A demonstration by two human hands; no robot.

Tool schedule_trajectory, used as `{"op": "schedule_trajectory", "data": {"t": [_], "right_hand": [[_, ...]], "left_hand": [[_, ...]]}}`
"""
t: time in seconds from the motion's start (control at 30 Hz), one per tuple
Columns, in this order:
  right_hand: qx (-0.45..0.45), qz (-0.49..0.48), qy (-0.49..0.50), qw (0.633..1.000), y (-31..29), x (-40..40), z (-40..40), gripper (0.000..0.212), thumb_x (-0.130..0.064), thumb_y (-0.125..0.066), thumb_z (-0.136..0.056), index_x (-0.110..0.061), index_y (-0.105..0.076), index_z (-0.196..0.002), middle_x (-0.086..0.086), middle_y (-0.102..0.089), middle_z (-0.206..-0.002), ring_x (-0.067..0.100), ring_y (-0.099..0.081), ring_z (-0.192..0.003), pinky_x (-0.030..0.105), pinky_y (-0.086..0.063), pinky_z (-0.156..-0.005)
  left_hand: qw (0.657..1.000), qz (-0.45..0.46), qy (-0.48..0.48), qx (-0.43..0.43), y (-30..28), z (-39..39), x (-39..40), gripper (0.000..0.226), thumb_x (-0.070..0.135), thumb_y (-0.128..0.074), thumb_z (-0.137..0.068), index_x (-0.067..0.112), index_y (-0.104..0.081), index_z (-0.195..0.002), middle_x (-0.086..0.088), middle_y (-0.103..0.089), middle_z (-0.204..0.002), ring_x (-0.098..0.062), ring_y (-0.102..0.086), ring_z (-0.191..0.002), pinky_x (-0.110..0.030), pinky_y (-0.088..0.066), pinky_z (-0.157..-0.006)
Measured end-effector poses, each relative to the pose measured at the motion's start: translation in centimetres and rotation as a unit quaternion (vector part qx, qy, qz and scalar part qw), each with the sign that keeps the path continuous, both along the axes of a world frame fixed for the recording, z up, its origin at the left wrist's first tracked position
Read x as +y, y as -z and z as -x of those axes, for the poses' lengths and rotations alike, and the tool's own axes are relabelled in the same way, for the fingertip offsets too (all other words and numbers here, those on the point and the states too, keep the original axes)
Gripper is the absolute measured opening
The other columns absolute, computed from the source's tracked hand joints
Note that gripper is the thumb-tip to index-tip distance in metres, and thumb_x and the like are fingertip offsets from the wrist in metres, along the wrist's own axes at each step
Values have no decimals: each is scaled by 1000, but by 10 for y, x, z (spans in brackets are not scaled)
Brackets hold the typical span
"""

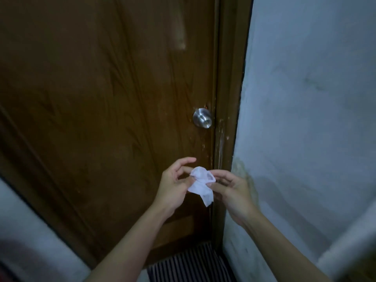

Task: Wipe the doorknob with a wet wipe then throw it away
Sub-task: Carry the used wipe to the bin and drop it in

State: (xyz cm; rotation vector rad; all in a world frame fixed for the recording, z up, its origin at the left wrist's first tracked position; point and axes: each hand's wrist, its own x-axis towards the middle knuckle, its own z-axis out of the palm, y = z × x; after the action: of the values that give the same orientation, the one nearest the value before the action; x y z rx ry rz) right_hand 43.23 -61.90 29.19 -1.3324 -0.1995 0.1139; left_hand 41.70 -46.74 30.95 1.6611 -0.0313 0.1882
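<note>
A round silver doorknob [202, 118] sits on the right side of a brown wooden door [105, 110]. Below the knob I hold a crumpled white wet wipe [201, 185] between both hands. My left hand [175, 186] pinches its left side with thumb and fingers, the index finger raised. My right hand [232, 190] grips its right side with the fingertips. Both hands are well below the knob and apart from it.
The brown door frame [227, 98] runs down just right of the knob. A pale stained wall [305, 119] stands close on the right. A black-and-white striped mat [193, 265] lies at the door's foot. Another pale wall [30, 231] is at lower left.
</note>
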Motion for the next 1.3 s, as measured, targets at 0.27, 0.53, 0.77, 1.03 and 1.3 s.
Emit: {"op": "schedule_trajectory", "data": {"t": [0.27,0.53,0.77,1.03,1.3], "right_hand": [[67,-40,-10,997,37,-31,92,13,5,-60,-78,-3,-62,-68,12,-69,-93,26,-68,-84,31,-60,-67],[81,-5,59,995,75,-98,140,41,17,-53,-78,-11,-71,-54,-2,-74,-65,12,-69,-65,17,-54,-61],[130,-15,96,987,133,-173,159,22,12,-55,-78,2,-71,-67,1,-70,-68,17,-66,-68,24,-58,-65],[137,96,157,973,239,-248,189,27,16,-64,-71,-7,-68,-85,0,-69,-67,2,-62,-55,13,-51,-56],[179,145,164,959,360,-285,213,38,18,-62,-70,-19,-70,-64,-7,-70,-54,5,-61,-53,13,-50,-54]], "left_hand": [[999,6,30,23,32,83,-21,33,-8,-53,-84,23,-61,-93,3,-64,-78,-14,-67,-75,-24,-53,-62],[996,-21,70,55,79,121,-77,55,-21,-40,-73,24,-62,-49,11,-62,-66,-21,-57,-76,-38,-48,-73],[991,-50,72,102,134,139,-150,37,-18,-43,-78,7,-62,-58,-9,-57,-73,-8,-60,-66,-19,-51,-61],[981,-83,45,167,247,163,-238,4,10,-73,-75,11,-74,-79,4,-69,-75,2,-64,-67,-14,-51,-68],[969,-87,67,222,382,176,-275,32,-19,-60,-69,5,-69,-88,2,-67,-80,13,-62,-66,-10,-49,-71]]}}
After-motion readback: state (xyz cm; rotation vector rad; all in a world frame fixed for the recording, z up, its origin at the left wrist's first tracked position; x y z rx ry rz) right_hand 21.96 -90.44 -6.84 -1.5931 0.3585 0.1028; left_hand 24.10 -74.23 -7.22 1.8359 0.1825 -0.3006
